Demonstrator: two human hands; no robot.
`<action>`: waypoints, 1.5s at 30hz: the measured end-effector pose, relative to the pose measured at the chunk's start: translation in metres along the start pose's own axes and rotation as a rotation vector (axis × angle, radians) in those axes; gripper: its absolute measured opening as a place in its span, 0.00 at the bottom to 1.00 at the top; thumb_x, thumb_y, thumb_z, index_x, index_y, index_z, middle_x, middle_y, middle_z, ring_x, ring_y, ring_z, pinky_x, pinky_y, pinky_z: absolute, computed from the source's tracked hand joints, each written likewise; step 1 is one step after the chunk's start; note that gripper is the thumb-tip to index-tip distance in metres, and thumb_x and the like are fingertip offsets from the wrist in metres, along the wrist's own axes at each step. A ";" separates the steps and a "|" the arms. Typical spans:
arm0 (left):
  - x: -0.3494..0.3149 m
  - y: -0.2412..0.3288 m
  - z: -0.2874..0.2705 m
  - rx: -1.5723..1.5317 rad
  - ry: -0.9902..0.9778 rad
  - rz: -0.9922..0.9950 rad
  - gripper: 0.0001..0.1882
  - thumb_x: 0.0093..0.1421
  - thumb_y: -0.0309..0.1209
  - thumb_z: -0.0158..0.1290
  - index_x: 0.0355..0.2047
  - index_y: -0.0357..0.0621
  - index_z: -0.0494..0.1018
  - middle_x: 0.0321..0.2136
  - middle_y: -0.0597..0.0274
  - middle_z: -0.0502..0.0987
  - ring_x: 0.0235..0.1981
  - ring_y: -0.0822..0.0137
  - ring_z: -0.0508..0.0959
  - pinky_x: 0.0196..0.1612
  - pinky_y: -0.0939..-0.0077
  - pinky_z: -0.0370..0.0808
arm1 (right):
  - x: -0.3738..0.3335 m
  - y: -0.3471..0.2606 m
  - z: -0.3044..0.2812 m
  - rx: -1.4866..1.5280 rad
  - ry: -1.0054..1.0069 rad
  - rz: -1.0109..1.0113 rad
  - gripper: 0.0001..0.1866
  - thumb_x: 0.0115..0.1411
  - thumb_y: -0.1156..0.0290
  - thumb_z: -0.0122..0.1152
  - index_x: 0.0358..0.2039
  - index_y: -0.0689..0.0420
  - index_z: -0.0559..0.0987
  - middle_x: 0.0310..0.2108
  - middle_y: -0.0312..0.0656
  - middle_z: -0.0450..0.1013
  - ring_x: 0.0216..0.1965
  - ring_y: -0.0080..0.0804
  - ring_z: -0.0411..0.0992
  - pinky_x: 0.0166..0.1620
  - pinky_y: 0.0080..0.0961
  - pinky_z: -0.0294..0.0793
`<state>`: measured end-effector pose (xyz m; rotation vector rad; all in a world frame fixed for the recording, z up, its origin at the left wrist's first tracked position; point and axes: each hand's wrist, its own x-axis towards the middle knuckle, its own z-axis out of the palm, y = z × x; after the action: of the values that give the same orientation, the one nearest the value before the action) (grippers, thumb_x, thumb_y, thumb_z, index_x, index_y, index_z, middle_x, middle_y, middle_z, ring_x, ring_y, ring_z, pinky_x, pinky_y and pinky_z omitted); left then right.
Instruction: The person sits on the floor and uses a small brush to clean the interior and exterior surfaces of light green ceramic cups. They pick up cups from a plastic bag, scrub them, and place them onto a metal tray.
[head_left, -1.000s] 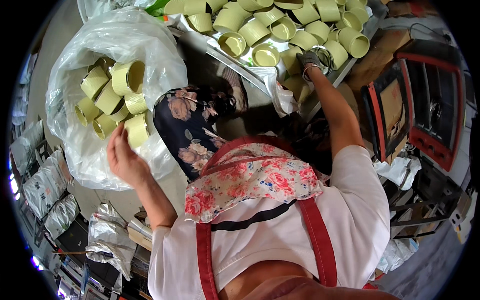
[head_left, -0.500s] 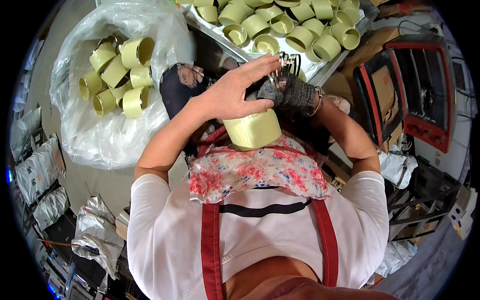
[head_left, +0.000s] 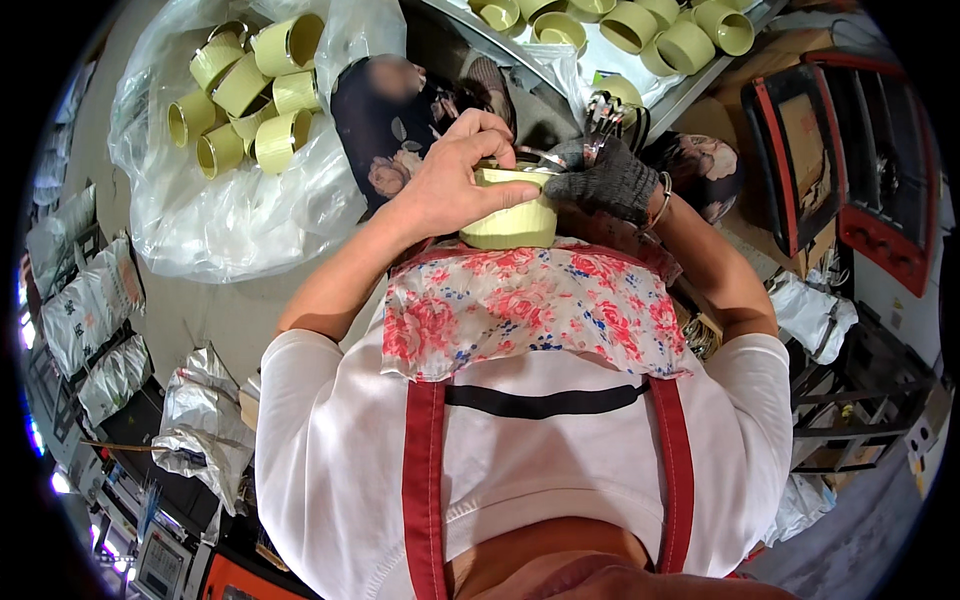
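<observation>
Far left: silvery foil pouches [head_left: 95, 320] stacked along the floor edge, crinkled, with dark print; one more crumpled foil bag [head_left: 205, 425] lower down

Upper left: large clear plastic bag [head_left: 215, 215], glossy and wrinkled, holding pale yellow-green tape rolls [head_left: 250, 95], short hollow cylinders lying at mixed angles, several with open cores facing the camera

Centre: left hand [head_left: 455, 185], bare, wraps over the top and near side of a tape roll [head_left: 508, 215], fingers curled and grasping it. Roll is pale yellow-green, smooth-sided, squat; its axis runs roughly vertical, open core pointing up and away from the body. It sits just above the floral apron bib [head_left: 525, 310], at chest height, between the two hands

Right of the roll: right hand [head_left: 610, 180] in a dark grey knitted glove, closed around a thin metal tool [head_left: 540, 155] whose tip lies across the roll's top rim; whether it also grips the roll, cannot tell

Top right: metal tray [head_left: 690, 85] lined with clear plastic, more matching tape rolls [head_left: 685, 45] standing on it

Far right: red-framed dark panels [head_left: 800, 155], rectangular
</observation>
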<state>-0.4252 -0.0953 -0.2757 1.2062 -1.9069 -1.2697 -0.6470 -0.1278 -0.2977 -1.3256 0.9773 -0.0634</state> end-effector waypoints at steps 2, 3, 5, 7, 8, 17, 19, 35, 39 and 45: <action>-0.005 -0.002 0.003 -0.008 0.011 0.005 0.17 0.43 0.32 0.61 0.25 0.41 0.63 0.33 0.63 0.65 0.37 0.70 0.66 0.42 0.79 0.62 | -0.006 -0.005 0.003 0.039 0.016 -0.123 0.10 0.51 0.68 0.58 0.33 0.58 0.76 0.26 0.34 0.72 0.27 0.19 0.66 0.32 0.20 0.68; -0.005 -0.008 0.000 -0.050 -0.014 -0.004 0.16 0.43 0.31 0.61 0.25 0.42 0.63 0.32 0.64 0.65 0.36 0.72 0.66 0.41 0.80 0.63 | -0.004 0.004 0.005 0.100 0.041 -0.201 0.10 0.51 0.68 0.58 0.34 0.58 0.77 0.27 0.36 0.73 0.27 0.20 0.68 0.32 0.20 0.69; -0.009 -0.013 -0.002 -0.377 -0.121 -0.224 0.14 0.45 0.28 0.61 0.25 0.44 0.64 0.28 0.70 0.66 0.31 0.80 0.65 0.35 0.85 0.63 | -0.010 -0.004 0.004 0.111 0.044 -0.205 0.10 0.52 0.71 0.55 0.35 0.57 0.77 0.31 0.39 0.74 0.31 0.21 0.69 0.37 0.20 0.69; -0.011 -0.018 -0.005 -0.486 -0.139 -0.273 0.14 0.45 0.26 0.60 0.26 0.44 0.64 0.25 0.73 0.66 0.28 0.82 0.65 0.32 0.88 0.63 | -0.006 0.005 0.005 -0.002 0.080 -0.252 0.11 0.52 0.70 0.55 0.37 0.57 0.76 0.30 0.39 0.74 0.31 0.24 0.70 0.37 0.21 0.69; -0.011 -0.019 -0.006 -0.539 -0.149 -0.296 0.13 0.46 0.25 0.60 0.26 0.44 0.64 0.24 0.74 0.66 0.27 0.83 0.65 0.31 0.89 0.63 | -0.003 0.012 0.004 -0.059 0.099 -0.275 0.12 0.52 0.70 0.55 0.37 0.57 0.76 0.30 0.39 0.73 0.30 0.26 0.70 0.37 0.22 0.69; -0.036 -0.042 0.007 -0.575 0.183 -0.109 0.09 0.44 0.18 0.58 0.26 0.38 0.70 0.32 0.64 0.67 0.34 0.75 0.69 0.38 0.83 0.67 | 0.025 0.053 -0.011 -0.491 0.061 -0.611 0.13 0.51 0.69 0.55 0.38 0.57 0.74 0.33 0.36 0.70 0.36 0.27 0.69 0.42 0.23 0.68; -0.042 -0.047 0.006 -0.530 0.243 -0.130 0.04 0.46 0.19 0.57 0.25 0.36 0.73 0.34 0.62 0.67 0.39 0.72 0.69 0.43 0.81 0.66 | 0.024 0.034 -0.012 -0.864 0.038 -0.670 0.13 0.50 0.69 0.55 0.37 0.57 0.74 0.33 0.35 0.69 0.35 0.30 0.69 0.42 0.23 0.68; -0.030 -0.034 0.000 -1.286 0.018 -0.611 0.20 0.58 0.38 0.45 0.46 0.37 0.64 0.41 0.57 0.70 0.44 0.67 0.70 0.48 0.71 0.66 | 0.008 0.035 0.011 -0.643 0.309 -0.726 0.15 0.44 0.69 0.56 0.36 0.52 0.73 0.38 0.41 0.70 0.40 0.40 0.68 0.44 0.31 0.68; -0.031 -0.024 -0.007 -1.308 0.085 -0.586 0.20 0.55 0.35 0.44 0.46 0.35 0.63 0.43 0.54 0.69 0.45 0.64 0.70 0.50 0.69 0.66 | 0.000 0.015 0.028 -0.856 0.587 -0.794 0.16 0.43 0.71 0.56 0.37 0.49 0.73 0.40 0.41 0.70 0.41 0.40 0.69 0.44 0.29 0.68; -0.027 0.006 -0.002 -1.185 0.272 -0.654 0.10 0.56 0.32 0.48 0.21 0.43 0.62 0.20 0.67 0.66 0.21 0.76 0.69 0.27 0.81 0.71 | -0.001 -0.003 0.031 -0.536 0.316 -0.719 0.18 0.45 0.66 0.57 0.38 0.58 0.72 0.35 0.47 0.72 0.37 0.44 0.70 0.41 0.29 0.70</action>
<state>-0.4138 -0.0713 -0.2684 1.1864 -0.3010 -1.9645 -0.6267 -0.1047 -0.2972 -2.1662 0.7503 -0.6076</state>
